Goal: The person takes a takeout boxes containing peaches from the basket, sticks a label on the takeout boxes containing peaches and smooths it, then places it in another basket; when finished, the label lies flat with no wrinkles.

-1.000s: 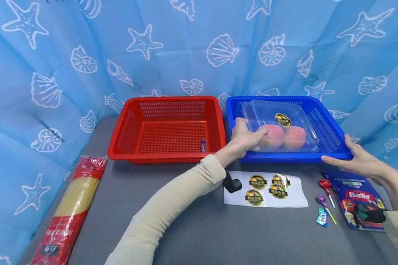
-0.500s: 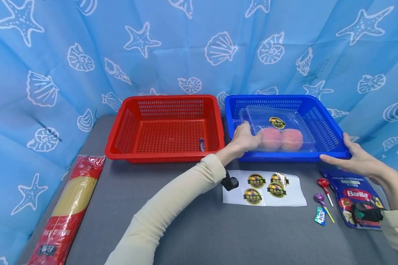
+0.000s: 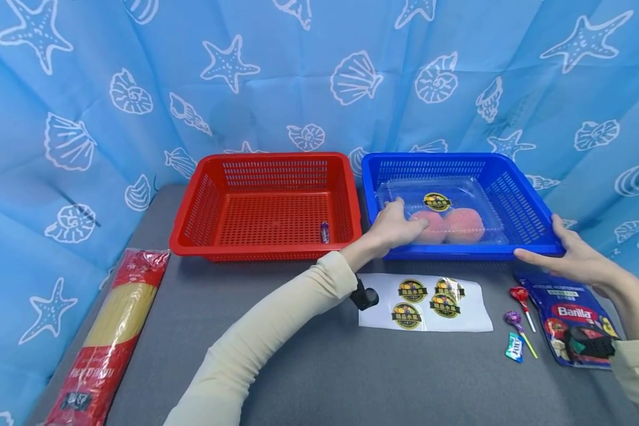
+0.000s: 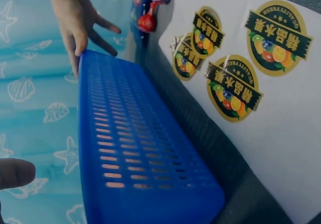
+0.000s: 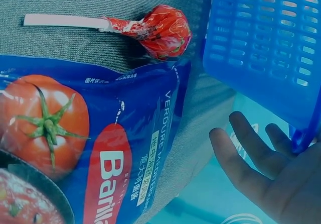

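A clear plastic clamshell box [image 3: 447,204] with two peaches [image 3: 463,225] and a round fruit label lies inside the blue basket [image 3: 447,253]. My left hand [image 3: 396,225] reaches over the basket's front rim and grips the box's left end. My right hand [image 3: 570,254] rests on the basket's front right corner, thumb along the rim, fingers straight and spread. The left wrist view shows the blue basket [image 4: 135,148] from outside with the right hand [image 4: 75,18] at its far corner. The right hand [image 5: 261,158] shows spread fingers beside the basket [image 5: 261,43] in the right wrist view.
A red basket [image 3: 268,254] holding one small purple candy [image 3: 325,232] stands left of the blue one. In front lie a sticker sheet [image 3: 426,302], a red lollipop [image 3: 522,296], a purple lollipop [image 3: 513,319], a Barilla pouch [image 3: 570,313] and, far left, a spaghetti pack [image 3: 112,331].
My left hand has lowered the clamshell box from above the blue basket down onto its floor. The right hand has stayed at the corner.
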Tool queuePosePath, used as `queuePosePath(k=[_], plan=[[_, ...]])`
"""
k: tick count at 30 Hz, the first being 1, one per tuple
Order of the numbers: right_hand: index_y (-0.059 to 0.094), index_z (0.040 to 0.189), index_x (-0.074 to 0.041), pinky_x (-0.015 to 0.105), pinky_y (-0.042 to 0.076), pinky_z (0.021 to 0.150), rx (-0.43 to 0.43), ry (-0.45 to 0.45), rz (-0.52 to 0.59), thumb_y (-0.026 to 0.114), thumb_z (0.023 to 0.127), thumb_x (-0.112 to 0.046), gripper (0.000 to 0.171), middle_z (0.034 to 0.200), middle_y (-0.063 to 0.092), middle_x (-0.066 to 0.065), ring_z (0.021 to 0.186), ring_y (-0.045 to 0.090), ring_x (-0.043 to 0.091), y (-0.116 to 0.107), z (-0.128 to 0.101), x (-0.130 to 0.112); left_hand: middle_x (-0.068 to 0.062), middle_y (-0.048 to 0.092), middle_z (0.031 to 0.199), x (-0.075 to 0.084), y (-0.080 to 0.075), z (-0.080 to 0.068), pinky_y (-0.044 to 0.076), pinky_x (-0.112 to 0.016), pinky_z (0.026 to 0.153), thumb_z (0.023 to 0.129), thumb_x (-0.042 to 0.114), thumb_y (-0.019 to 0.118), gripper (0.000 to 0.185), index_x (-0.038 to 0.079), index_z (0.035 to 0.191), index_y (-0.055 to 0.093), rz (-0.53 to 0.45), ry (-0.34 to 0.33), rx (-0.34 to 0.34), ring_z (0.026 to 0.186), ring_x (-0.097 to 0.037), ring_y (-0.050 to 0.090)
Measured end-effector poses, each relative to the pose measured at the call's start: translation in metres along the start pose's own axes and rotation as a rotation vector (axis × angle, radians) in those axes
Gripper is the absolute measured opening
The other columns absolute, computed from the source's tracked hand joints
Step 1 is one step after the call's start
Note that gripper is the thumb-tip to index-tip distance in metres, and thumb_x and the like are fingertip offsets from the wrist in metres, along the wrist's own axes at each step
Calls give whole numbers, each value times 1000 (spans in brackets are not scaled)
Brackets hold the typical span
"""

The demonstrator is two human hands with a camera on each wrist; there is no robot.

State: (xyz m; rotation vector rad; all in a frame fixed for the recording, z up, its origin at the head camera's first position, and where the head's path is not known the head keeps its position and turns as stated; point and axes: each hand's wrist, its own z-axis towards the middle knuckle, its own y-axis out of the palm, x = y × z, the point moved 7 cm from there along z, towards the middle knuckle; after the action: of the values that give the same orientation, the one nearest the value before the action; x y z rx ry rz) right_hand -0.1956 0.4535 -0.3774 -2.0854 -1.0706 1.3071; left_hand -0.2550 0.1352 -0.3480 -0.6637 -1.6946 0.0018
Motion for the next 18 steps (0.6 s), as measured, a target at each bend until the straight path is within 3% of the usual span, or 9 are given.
queuePosePath(k=[2, 6, 7, 10, 14, 18], plan=[[-46, 142, -2, 75, 47, 96, 9, 6, -9, 46, 106, -52, 111, 150, -26, 51, 130, 21, 73, -2, 1, 2, -1, 23, 172, 1, -1, -2, 37, -38, 125, 100, 29, 63, 79, 9, 164, 20, -21, 29, -32, 150, -17, 42], [-44, 144, -3, 81, 34, 103, 45, -22, -11, 49, 105, -51, 111, 153, -18, 51, 136, 14, 73, -4, 1, 4, 0, 28, 170, -1, -6, -8, 44, -43, 119, 102, 31, 60, 74, 13, 164, 24, -22, 86, -96, 145, -20, 49], [-42, 146, -4, 83, 30, 103, 61, -37, -16, 49, 105, -50, 110, 154, -15, 51, 137, 13, 73, -4, 1, 4, -1, 31, 169, -2, -9, -11, 41, -47, 121, 102, 32, 60, 72, 14, 163, 26, -14, 99, -108, 155, -23, 35], [-34, 151, -3, 86, 22, 102, 142, -72, -62, 52, 104, -48, 108, 155, -6, 51, 139, 10, 73, -4, -4, 2, -4, 37, 167, -4, -19, -23, 46, -47, 117, 103, 34, 59, 66, 15, 161, 32, 33, 164, -137, 151, -27, 42], [-14, 158, 3, 90, 22, 97, 288, -54, -209, 52, 102, -54, 104, 155, -7, 51, 139, 4, 74, -3, -17, -1, -6, 41, 164, -11, -42, -46, 46, -47, 117, 102, 34, 60, 63, 15, 158, 39, 184, 272, -142, 148, -29, 47], [14, 160, 4, 91, 20, 98, 443, -103, -352, 52, 103, -53, 89, 157, 2, 49, 139, 10, 75, 3, -34, -17, -8, 49, 158, -27, -74, -70, 48, -46, 115, 100, 33, 63, 62, 14, 156, 43, 340, 374, -82, 141, -28, 53]])
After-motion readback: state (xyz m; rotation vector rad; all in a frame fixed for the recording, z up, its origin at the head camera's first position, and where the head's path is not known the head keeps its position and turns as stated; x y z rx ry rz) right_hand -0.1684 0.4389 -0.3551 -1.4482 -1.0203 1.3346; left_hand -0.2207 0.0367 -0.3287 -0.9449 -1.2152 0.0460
